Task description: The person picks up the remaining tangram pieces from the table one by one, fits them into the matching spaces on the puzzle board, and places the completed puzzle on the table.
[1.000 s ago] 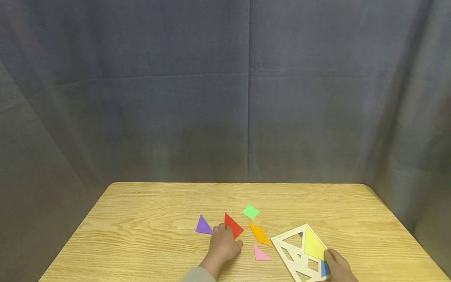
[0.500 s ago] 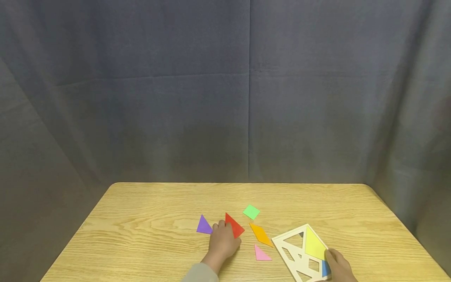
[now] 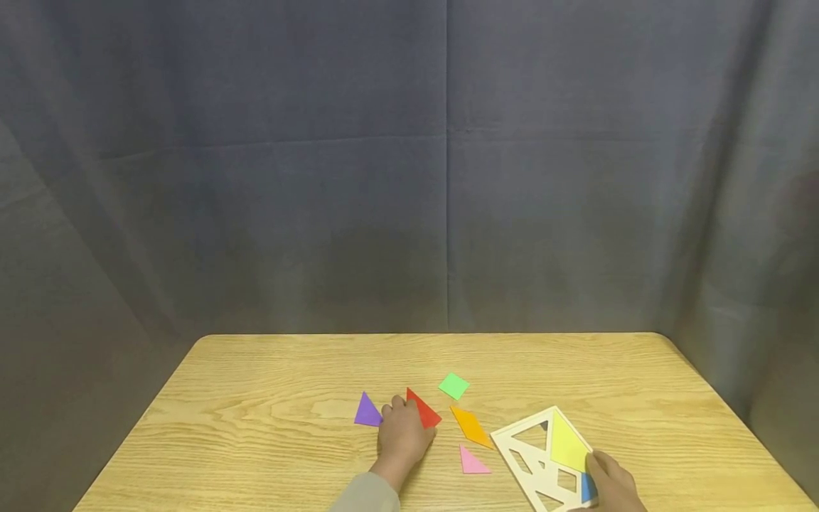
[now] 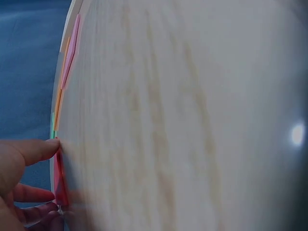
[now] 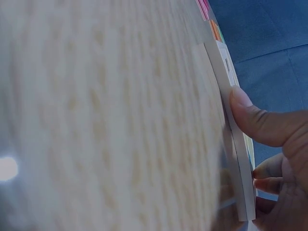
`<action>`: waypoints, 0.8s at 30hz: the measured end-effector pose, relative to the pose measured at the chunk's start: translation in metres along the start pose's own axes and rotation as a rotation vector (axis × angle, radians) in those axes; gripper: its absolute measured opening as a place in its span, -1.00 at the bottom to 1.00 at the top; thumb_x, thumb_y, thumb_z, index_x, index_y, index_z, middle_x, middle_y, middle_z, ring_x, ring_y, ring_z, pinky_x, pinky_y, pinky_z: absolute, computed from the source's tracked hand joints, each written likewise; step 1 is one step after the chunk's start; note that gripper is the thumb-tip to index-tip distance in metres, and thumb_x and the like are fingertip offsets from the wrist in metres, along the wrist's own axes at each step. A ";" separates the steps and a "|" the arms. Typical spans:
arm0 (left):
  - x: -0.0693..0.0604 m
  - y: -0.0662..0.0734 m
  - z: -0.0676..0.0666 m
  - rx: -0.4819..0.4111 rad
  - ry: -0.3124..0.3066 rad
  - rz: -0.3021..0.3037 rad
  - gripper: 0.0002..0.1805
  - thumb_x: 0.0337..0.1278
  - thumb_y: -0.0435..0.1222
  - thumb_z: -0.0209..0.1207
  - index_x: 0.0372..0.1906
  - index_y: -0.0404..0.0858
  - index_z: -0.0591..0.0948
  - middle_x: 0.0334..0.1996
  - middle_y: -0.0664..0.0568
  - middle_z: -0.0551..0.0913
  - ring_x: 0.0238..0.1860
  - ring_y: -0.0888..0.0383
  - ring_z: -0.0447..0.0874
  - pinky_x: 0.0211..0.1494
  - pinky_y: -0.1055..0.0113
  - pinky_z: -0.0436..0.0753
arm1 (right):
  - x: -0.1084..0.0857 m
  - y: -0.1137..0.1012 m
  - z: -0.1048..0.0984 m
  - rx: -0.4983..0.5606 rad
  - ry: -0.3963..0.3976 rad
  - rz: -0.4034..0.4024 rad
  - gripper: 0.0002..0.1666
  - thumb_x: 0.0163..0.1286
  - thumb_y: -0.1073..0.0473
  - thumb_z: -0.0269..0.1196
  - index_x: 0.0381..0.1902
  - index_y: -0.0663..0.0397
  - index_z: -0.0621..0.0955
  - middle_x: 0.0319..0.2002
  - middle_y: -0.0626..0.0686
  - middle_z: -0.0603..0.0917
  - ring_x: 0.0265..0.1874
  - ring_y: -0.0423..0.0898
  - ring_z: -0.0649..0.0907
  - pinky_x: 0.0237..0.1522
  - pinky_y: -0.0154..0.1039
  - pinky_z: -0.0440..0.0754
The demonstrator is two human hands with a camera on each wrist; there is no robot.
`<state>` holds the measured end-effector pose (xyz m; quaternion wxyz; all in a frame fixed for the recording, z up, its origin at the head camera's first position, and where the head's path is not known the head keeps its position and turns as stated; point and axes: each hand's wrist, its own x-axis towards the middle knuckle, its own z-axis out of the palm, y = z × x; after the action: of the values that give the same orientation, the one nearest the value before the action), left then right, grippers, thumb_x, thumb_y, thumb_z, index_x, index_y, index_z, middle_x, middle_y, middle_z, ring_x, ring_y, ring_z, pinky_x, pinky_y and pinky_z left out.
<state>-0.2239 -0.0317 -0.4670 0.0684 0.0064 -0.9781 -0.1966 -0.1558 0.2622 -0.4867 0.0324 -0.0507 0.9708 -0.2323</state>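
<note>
- Purple triangle (image 3: 367, 411): 10 o'clock of left hand (image 3: 404, 432); its fingers could nudge it.
- Left hand: pinching red triangle (image 3: 425, 412) at 2 o'clock; thin edge might slip if grip loosens.
- Green square (image 3: 453, 386), orange diamond (image 3: 470, 427), pink triangle (image 3: 472, 462): tabletop (image 3: 256, 427), 2 to 5 o'clock of red triangle; low sweep could scatter them.
- Board (image 3: 537, 477): 4 o'clock of red triangle, with yellow triangle (image 3: 566, 442), blue piece (image 3: 587, 488).
- Right hand (image 3: 616, 483): gripping board's edge; tilting might spill both.
</note>
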 end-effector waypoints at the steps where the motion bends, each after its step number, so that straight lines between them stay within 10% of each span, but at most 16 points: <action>1: 0.000 0.000 0.001 0.007 0.004 -0.002 -0.41 -0.36 -0.08 0.32 -0.21 -0.44 0.49 -0.39 -0.11 0.34 -0.33 -0.04 0.33 -0.42 0.20 0.45 | 0.000 0.000 0.000 0.003 -0.009 0.007 0.29 -0.43 -0.19 0.40 0.01 0.72 0.16 0.02 0.53 0.16 -0.05 0.49 0.18 -0.09 0.29 0.16; 24: 0.011 0.008 0.008 -0.012 0.041 -0.102 -0.30 -0.36 -0.07 0.33 -0.05 -0.43 0.43 -0.35 -0.23 0.36 -0.29 -0.08 0.37 -0.32 0.15 0.47 | -0.004 0.002 0.003 0.054 -0.008 -0.055 0.17 -0.29 -0.06 0.39 0.01 0.74 0.11 0.00 0.57 0.10 -0.07 0.53 0.12 -0.16 0.39 0.08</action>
<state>-0.2356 -0.0217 -0.4700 0.0782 0.0597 -0.9737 -0.2057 -0.1519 0.2629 -0.4900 0.0314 -0.0776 0.9622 -0.2590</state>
